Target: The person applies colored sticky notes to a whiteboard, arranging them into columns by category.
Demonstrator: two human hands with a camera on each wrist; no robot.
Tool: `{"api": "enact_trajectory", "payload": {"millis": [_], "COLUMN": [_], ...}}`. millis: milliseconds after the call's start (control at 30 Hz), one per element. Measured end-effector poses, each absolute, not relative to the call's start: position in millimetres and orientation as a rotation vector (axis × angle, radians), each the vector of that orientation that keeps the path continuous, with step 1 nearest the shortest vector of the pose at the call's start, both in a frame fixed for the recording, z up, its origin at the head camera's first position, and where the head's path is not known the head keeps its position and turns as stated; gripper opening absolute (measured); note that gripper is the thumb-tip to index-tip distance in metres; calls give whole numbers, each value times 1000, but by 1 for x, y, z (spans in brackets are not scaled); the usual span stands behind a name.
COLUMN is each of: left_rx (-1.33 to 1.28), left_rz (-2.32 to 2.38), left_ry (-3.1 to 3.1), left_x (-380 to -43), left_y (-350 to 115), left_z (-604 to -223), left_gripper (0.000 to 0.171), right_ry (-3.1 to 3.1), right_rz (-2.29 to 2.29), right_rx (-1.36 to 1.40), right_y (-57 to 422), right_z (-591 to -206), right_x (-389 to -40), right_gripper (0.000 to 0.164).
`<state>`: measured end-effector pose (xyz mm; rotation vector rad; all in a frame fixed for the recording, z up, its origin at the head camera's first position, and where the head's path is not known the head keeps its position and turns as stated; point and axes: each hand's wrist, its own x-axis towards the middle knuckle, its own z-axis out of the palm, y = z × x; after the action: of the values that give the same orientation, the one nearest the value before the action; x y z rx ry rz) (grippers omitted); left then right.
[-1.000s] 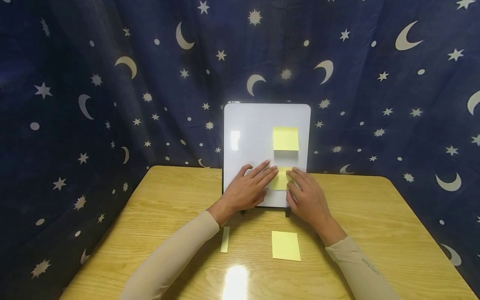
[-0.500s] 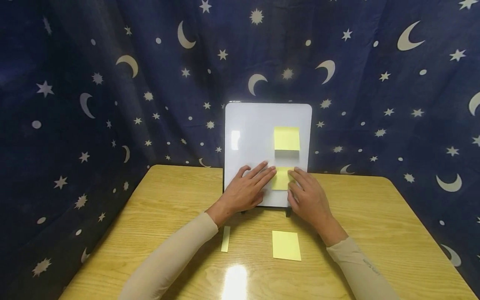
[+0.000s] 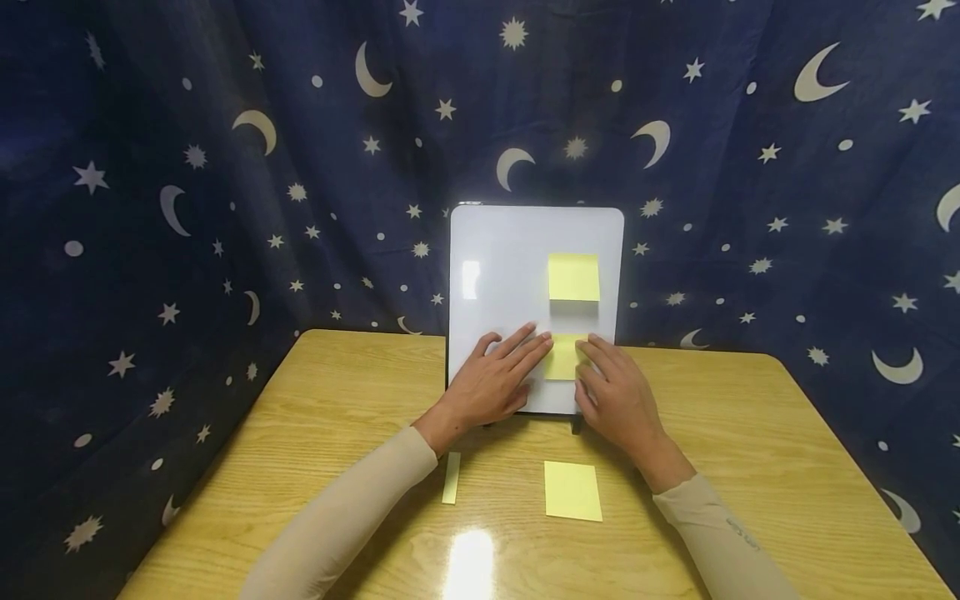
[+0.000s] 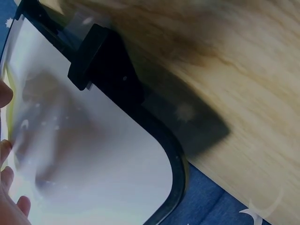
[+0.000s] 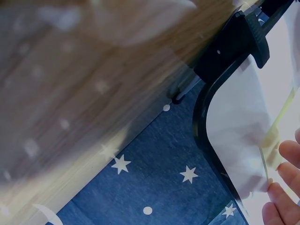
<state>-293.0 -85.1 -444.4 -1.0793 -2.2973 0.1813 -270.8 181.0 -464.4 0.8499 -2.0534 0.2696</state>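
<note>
On a small upright whiteboard [image 3: 510,242] with a black frame, a yellow sticky note [image 3: 562,362] lies between my two hands. My left hand [image 3: 483,383] reaches across the board, its extended fingertips at the note's upper left corner. From the other side, the fingertips of my right hand [image 3: 618,396] press on the note's right edge, partly covering it. The right wrist view shows these fingers [image 5: 281,199] right at the edge of the note [image 5: 271,143]. A second sticky note [image 3: 573,277] hangs higher on the board, its lower edge standing off the surface.
A square yellow sticky note or pad [image 3: 572,492] lies on the wooden table [image 3: 360,417] before the board. Left of it lies a narrow yellow strip [image 3: 451,478]. Black feet [image 5: 229,49] hold the board up. A dark blue star-and-moon curtain [image 3: 337,167] surrounds the table.
Both hands stay at the lower note almost unmoved; the left fingertips have slid very slightly left off the note. The view has shifted a little.
</note>
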Motion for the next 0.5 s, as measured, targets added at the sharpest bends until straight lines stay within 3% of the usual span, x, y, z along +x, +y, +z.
{"api": "enact_trajectory", "payload": {"millis": [500], "left_rx": [-1082], "left_rz": [152], "left_ry": [-2290], "left_x": [-293], "left_y": [-83], "left_z": [-448], "left_gripper": [76], "right_ry": [-2034], "right_rz": [280], "right_rx": [848], "right_y": [180], "right_z": [-463], "right_x": [-271], "right_gripper": [20]}}
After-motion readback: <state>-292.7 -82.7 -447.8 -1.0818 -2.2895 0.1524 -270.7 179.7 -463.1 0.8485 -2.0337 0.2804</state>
